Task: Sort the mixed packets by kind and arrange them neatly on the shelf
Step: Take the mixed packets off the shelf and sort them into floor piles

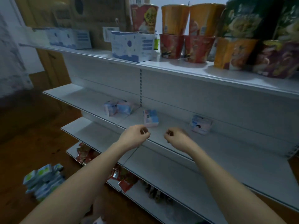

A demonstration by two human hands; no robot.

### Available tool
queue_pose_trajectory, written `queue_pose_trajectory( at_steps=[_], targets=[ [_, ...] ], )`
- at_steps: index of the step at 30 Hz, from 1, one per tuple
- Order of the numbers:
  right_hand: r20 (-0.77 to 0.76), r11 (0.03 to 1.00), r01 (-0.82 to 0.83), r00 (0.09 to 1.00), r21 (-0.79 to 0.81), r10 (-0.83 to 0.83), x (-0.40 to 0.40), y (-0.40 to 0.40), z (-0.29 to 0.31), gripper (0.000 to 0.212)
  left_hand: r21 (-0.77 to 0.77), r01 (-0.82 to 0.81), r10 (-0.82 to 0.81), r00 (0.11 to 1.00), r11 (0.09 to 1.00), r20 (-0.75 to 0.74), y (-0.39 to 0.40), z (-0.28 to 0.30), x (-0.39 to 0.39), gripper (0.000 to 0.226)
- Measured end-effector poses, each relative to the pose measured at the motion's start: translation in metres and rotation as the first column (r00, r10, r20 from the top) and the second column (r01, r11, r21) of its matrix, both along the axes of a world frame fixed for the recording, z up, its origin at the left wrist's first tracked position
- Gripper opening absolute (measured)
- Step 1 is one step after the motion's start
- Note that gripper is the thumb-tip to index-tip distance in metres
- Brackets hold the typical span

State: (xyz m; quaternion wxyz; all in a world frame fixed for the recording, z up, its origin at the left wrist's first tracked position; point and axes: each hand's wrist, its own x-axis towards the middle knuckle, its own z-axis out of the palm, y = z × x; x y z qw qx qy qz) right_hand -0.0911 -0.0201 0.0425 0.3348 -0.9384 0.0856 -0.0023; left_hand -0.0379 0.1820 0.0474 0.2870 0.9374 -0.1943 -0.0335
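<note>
Several pale blue-and-pink packets lie on the middle white shelf (210,143): a pair at the left (119,107), one in the centre (150,118) and one at the right (201,124). My left hand (135,135) and my right hand (177,137) hover side by side at that shelf's front edge, just below the centre packet. Both have their fingers curled and hold nothing. Red sachets (84,153) lie scattered on the bottom shelf, more of them (126,180) under my left forearm. A heap of green-and-white packets (43,180) sits on the floor at the lower left.
The top shelf (178,68) holds blue-and-white boxes (132,46), stacked noodle cups (187,33) and large noodle bowls (258,46). A slotted upright (141,88) divides the shelf's back panel. Brown wooden floor (32,126) lies to the left, and cardboard boxes (97,13) stand behind.
</note>
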Motion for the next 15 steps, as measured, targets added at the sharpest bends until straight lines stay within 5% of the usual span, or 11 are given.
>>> queue_pose_trajectory(
  at_steps=[10, 15],
  targets=[
    [0.002, 0.998, 0.004, 1.0, 0.057, -0.004, 0.016, -0.052, -0.061, 0.007, 0.0, 0.069, -0.069, 0.993, 0.998, -0.096, -0.081, -0.047, 0.017, 0.01],
    [-0.041, 0.995, 0.095, 0.995, 0.007, -0.095, 0.048, -0.1, -0.075, 0.027, 0.046, 0.084, -0.082, 0.996, 0.995, -0.045, -0.077, -0.062, 0.071, 0.024]
  ],
)
